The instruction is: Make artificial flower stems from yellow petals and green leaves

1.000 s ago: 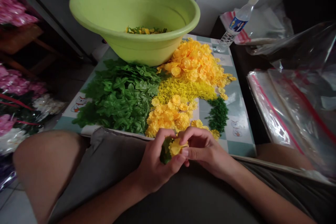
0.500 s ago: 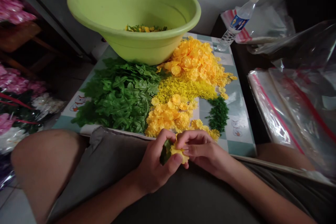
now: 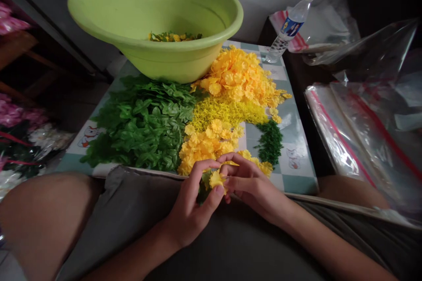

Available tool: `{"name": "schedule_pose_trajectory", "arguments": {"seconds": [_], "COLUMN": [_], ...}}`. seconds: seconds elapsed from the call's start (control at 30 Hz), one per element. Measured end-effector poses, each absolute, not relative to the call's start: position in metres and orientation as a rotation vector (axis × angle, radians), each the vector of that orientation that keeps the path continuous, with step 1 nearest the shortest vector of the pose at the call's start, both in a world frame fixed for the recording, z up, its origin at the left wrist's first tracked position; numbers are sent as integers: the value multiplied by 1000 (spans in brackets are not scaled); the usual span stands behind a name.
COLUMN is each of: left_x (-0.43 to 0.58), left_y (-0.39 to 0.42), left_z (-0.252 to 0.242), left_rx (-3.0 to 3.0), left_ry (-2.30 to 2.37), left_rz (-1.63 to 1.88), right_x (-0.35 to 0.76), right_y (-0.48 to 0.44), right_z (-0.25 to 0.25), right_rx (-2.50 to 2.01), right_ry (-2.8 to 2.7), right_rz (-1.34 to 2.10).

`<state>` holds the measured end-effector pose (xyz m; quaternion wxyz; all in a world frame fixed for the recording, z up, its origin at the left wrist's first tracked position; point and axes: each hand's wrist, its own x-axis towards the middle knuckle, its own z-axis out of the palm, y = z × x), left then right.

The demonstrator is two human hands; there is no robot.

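Green basin (image 3: 154, 13): smooth semi-gloss plastic. Fake leaves (image 3: 141, 134) glossy, fake flowers (image 3: 237, 74) matt. Zip bags (image 3: 349, 136): clear shiny plastic w/ red strips.

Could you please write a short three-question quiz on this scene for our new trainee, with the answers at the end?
1. Multiple choice: what lies at the bottom of the round lime-green plastic basin? A) yellow and green flower pieces B) pink flowers C) a water bottle
2. True or false: the heap of broad green artificial leaves lies to the person's right of the heap of yellow artificial blossoms.
3. Short answer: what colour is the small piece that the left hand holds beside the ruffled yellow blossom that the right hand pinches?

Key: 1 A; 2 false, it lies to their left; 3 green.
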<state>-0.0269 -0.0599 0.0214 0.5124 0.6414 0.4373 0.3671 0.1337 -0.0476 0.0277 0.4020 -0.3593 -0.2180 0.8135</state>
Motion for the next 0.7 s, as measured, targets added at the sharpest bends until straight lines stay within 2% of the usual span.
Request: {"name": "schedule_pose_trajectory", "arguments": {"seconds": [0.27,0.33,0.43,0.47,0.7], "left_x": [-26,-26,-27,-28,-28], "left_y": [-56,-55,-54,-53,-50], "left_z": [22,22,21,21,22], "left_rx": [1632,1606,1543,1518,1409], "left_ry": [1103,1135,1155,1156,1141], "left_rz": [808,797,769,764,749], "right_x": [145,158,185,192,199], "right_y": [-37,-24,1,9,31], "right_z": [27,20,0,-8,-43], "right_rx": [-1092,-1288,-1645,-1685,-1679], "right_ry": [-819,-1099,-1607,-1644,-1965], "right_rz": [1996,1724,888,756,508]}}
